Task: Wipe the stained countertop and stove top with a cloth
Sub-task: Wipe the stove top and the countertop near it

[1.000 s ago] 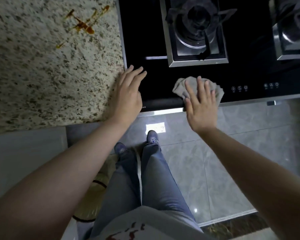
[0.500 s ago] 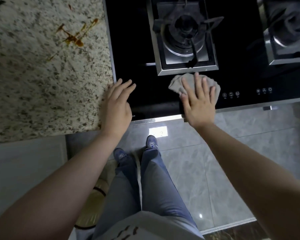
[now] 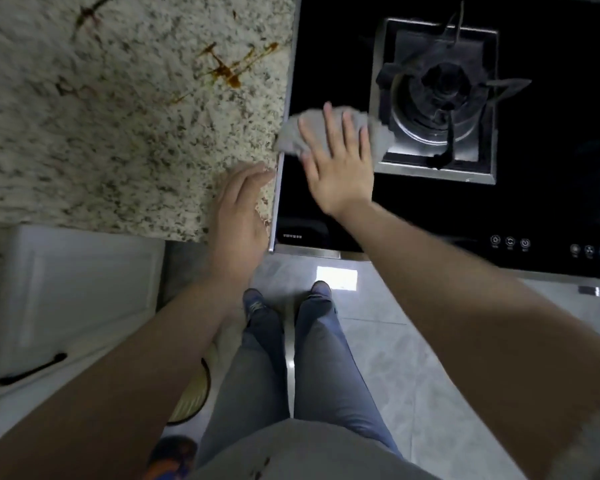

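Right hand (image 3: pixel 340 168) hides blurred cloth (image 3: pixel 291 136).

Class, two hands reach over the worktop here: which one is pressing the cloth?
The right hand, fingers spread flat on the grey cloth over the black stove top; the left hand rests on the speckled countertop.

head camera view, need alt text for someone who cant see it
Seen from above, a person's right hand presses a grey cloth flat on the black stove top, at its left edge beside a gas burner. The left hand rests open on the speckled countertop, where brown stains remain.
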`<state>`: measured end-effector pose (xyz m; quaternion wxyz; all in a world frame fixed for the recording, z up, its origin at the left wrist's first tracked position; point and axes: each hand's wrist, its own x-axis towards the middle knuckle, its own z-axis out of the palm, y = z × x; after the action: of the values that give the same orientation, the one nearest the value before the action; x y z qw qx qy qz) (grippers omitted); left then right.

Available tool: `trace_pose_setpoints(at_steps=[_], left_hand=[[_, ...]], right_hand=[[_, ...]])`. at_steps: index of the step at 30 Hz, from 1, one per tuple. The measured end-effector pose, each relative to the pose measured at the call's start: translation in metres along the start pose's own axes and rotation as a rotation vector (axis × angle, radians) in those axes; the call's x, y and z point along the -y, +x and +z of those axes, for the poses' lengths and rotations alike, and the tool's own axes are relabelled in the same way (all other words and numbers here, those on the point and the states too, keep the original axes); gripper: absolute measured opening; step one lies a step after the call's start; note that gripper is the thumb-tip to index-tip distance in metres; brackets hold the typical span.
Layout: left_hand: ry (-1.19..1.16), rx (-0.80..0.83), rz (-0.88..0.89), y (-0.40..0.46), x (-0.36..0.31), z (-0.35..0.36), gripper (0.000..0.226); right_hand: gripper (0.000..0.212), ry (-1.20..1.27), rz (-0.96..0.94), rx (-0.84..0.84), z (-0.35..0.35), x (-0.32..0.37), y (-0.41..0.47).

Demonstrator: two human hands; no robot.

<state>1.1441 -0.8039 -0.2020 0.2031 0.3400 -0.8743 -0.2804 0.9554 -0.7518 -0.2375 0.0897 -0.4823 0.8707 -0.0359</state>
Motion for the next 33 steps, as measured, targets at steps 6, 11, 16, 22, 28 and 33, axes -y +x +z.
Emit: trace_pose_setpoints(at_steps=[6, 11, 16, 22, 28, 33], left_hand=[[0.01, -0.016, -0.045, -0.01, 0.004, -0.002, 0.068], [-0.018, -0.063, -0.103, -0.013, -0.005, 0.001, 0.064], [-0.021, -0.085, -0.069, -0.015, -0.002, 0.011, 0.062], [-0.032, -0.116, -0.093, -0.005, -0.008, 0.009, 0.056], [-0.059, -0.123, -0.137, 0.021, -0.012, 0.013, 0.056], [-0.086, -0.101, -0.173, 0.038, -0.014, 0.013, 0.061]], right_hand=[[0.054, 0.027, -0.048, -0.077, 0.019, 0.021, -0.072], [0.055, 0.022, -0.064, -0.012, 0.017, 0.022, -0.077], [0.059, -0.028, -0.033, 0.073, -0.002, 0.005, 0.038], [0.058, 0.058, -0.028, 0.001, 0.011, 0.022, -0.026], [0.056, 0.048, 0.016, 0.096, -0.004, 0.01, 0.058], [0.056, 0.032, 0.101, 0.076, -0.017, -0.004, 0.15]])
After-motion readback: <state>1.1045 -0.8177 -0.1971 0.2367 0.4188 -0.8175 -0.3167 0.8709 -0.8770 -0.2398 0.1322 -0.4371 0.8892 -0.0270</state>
